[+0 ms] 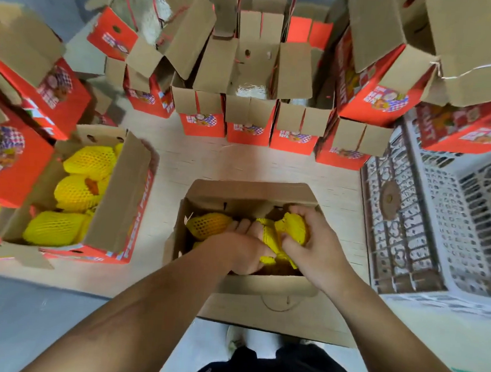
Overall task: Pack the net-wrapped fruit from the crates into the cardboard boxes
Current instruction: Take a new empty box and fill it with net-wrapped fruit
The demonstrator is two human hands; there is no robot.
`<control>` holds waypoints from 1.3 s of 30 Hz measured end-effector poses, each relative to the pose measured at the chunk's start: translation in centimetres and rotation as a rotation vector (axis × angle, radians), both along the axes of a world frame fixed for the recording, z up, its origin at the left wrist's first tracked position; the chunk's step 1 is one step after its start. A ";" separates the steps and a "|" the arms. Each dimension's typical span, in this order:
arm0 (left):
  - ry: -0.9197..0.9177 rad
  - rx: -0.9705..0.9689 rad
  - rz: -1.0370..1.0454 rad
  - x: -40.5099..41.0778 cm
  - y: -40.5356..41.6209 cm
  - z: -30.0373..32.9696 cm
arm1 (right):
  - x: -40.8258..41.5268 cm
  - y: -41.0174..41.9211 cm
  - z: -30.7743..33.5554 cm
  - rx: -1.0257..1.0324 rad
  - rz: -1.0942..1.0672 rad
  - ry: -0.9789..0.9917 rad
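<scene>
At nine o'clock, a filled cardboard box (116, 206) sits open on the pale surface (240, 162), three yellow net-wrapped fruit (89, 162) lying side by side inside it, with more red printed cartons stacked at its far left. At the centre, just toward six o'clock, a person leans over the open box (252, 193) now being packed; one wrapped fruit (207, 226) already rests against its nine o'clock wall. The left hand (243, 243) reaches down into the box with fingers loosely extended, touching that settled fruit and the one beside it rather than gripping either. The right hand (312, 241) curls around a second fruit in yellow foam netting (292, 227), thumb and fingers clamped on it as it goes in at the three o'clock side of the box. From eleven to one o'clock, a row of empty red-sided boxes (251, 111) stands with flaps raised, waiting their turn. At three o'clock lies a white plastic crate (409, 219), lattice walls visible; whether any fruit remains in it cannot be told from here. The step in hand appears to be seating the second fruit beside the first. The next move likely calls for letting go once it lies snug, then turning toward three o'clock for another from the crate.
</scene>
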State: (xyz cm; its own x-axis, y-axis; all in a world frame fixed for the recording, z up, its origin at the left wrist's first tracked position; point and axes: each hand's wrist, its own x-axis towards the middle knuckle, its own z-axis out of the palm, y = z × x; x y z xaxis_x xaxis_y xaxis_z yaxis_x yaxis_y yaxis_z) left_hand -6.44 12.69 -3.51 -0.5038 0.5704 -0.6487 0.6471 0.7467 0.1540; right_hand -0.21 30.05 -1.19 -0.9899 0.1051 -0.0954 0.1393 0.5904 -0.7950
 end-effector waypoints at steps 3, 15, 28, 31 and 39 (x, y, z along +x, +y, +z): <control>0.142 0.021 0.043 -0.3 -0.6 -0.1 | 0.3 0.3 0.7 0.121 0.161 -0.137; 0.244 0.356 0.392 -0.1 -1.3 -1.9 | -3.5 -2.1 1.7 0.709 0.575 -0.756; -0.135 0.182 0.311 -0.9 -2.1 0.1 | -3.5 -3.2 3.0 0.796 0.713 -0.738; -0.065 0.172 0.309 -1.0 -1.4 0.4 | -3.7 -3.9 3.4 0.843 0.778 -0.740; -0.109 0.152 0.300 0.4 -2.3 2.7 | -3.4 -2.4 4.2 0.922 0.900 -0.832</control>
State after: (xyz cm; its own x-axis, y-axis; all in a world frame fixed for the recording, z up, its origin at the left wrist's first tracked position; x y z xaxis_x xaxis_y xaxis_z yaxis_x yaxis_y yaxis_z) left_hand -6.06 10.43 -0.77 -0.5960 0.5014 -0.6271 0.3758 0.8644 0.3340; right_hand -3.60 27.60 2.98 -0.4565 -0.1495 -0.8771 -0.3169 0.9485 0.0033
